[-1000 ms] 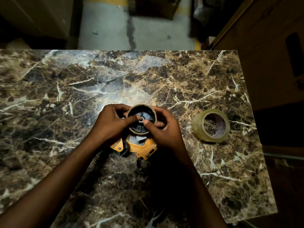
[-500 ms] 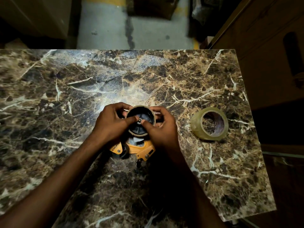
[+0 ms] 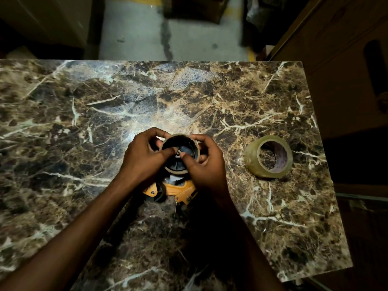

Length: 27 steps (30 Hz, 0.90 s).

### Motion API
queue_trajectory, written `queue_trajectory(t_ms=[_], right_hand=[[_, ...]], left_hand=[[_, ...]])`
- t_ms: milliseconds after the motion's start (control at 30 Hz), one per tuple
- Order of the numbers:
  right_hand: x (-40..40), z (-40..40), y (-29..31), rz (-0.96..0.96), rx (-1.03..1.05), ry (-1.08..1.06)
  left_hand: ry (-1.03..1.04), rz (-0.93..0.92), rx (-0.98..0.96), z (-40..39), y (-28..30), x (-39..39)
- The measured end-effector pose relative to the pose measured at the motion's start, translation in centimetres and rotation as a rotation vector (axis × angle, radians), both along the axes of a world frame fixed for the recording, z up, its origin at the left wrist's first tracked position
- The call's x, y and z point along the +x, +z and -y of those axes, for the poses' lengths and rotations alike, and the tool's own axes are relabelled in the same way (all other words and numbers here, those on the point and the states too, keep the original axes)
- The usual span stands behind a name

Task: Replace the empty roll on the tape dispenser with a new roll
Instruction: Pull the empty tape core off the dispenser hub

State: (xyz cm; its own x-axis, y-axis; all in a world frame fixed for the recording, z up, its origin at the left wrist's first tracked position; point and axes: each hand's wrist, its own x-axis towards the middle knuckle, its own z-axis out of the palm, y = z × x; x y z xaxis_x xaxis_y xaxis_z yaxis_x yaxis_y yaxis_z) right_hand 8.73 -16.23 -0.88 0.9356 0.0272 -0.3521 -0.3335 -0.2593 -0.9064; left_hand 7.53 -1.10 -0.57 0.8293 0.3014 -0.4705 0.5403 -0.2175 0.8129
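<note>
Here, two hands, one dispenser, two rolls

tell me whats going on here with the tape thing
A person is working on an orange tape dispenser lying on a marble table. Both hands grip the empty roll on its black hub: the left hand and right hand have fingers around the cardboard ring and thumbs pressing near the hub's centre. The ring is still on the hub. A new roll of tape lies untouched on the table to the right, apart from the hands.
</note>
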Motion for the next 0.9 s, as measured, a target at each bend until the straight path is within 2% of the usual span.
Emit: queue_trajectory(t_ms=[100,200,300,467,633,767,900], right_hand=[[-0.3,1.4,0.4,-0.005,0.095,0.104],[-0.4,3.3,1.1,-0.144,0.264,0.308],[0.5,4.2,0.3,-0.118,0.137,0.439],[0.4,2.9,-0.3,0.108,-0.114,0.417],[0.0,2.9,0.7,0.278,-0.172,0.423],[-0.2,2.7,1.2,0.322,-0.265,0.457],[-0.5,3.1,1.8,0.246,-0.22,0.446]], left_hand=[[0.017,0.003,-0.033,-0.3,0.0,-0.2],[0.016,0.024,-0.049,-0.6,-0.1,-0.4],[0.02,0.065,-0.15,-0.4,0.5,-0.5],[0.015,0.094,-0.23,-0.4,0.8,-0.7],[-0.005,0.124,-0.222,-0.8,0.9,-1.3],[-0.062,0.118,-0.201,-0.8,0.7,-1.8],[-0.126,0.105,-0.198,-0.8,1.2,-1.9]])
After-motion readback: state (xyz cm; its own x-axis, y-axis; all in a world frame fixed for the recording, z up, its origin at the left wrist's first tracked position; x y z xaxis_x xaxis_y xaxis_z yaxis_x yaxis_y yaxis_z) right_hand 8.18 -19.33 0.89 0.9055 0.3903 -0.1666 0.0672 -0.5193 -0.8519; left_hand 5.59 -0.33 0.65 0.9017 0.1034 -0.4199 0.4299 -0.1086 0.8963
